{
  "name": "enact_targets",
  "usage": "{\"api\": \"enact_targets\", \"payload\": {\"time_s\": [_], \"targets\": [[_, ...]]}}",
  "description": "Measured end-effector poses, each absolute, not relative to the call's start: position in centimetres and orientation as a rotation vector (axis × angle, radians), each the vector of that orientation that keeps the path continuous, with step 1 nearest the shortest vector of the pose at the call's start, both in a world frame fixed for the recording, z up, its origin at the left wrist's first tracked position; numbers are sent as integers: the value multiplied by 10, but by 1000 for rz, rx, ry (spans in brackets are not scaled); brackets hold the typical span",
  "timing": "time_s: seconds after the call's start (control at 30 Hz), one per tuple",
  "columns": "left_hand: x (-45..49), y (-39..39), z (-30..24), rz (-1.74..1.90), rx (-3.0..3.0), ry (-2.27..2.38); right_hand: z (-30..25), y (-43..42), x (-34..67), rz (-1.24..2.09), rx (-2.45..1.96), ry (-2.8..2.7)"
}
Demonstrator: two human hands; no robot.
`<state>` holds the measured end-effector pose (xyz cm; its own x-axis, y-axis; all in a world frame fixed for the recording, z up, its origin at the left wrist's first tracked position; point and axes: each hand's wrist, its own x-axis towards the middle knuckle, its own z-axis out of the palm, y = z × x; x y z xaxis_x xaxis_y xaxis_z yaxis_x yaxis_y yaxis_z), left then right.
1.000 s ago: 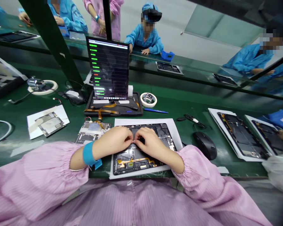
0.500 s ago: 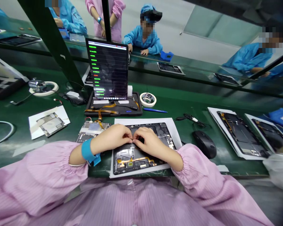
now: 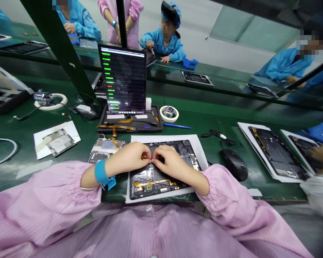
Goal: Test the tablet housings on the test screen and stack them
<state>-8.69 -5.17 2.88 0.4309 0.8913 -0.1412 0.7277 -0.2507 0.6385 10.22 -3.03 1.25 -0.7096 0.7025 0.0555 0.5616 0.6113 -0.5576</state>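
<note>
An opened black tablet chassis (image 3: 161, 179) lies on a white sheet (image 3: 199, 148) at the near edge of the green bench. My left hand (image 3: 130, 157) and my right hand (image 3: 168, 161) rest on its middle, knuckles up, fingertips pinched together and touching each other over a small part that the fingers hide. An orange flex strip shows just past the left fingertips. A blue wrist strap (image 3: 102, 173) circles my left wrist. A circuit board (image 3: 103, 148) with an orange flex cable lies just left of the chassis.
Behind stands a lit tablet screen (image 3: 123, 82) on a black tray (image 3: 131, 125), with a tape roll (image 3: 169, 113) and blue pen (image 3: 177, 126). A mouse (image 3: 234, 168) lies right; more opened tablets (image 3: 276, 152) beyond it, another person's hand (image 3: 321, 156) there. People in blue and pink stand across.
My hands have stayed pinched on the same spot. The neighbour's hand at the far right has moved in over the tablet there, and a person across the bench has shifted.
</note>
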Motion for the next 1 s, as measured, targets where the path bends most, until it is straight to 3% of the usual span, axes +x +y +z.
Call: {"api": "enact_targets", "payload": {"time_s": [0.83,1.0], "targets": [[-81,-49,29,411,2200,1388,8,-27,104,731,-1081,-2539],[-98,-23,51,868,2295,1667,9,-27,104,729,-1081,-2525]]}}
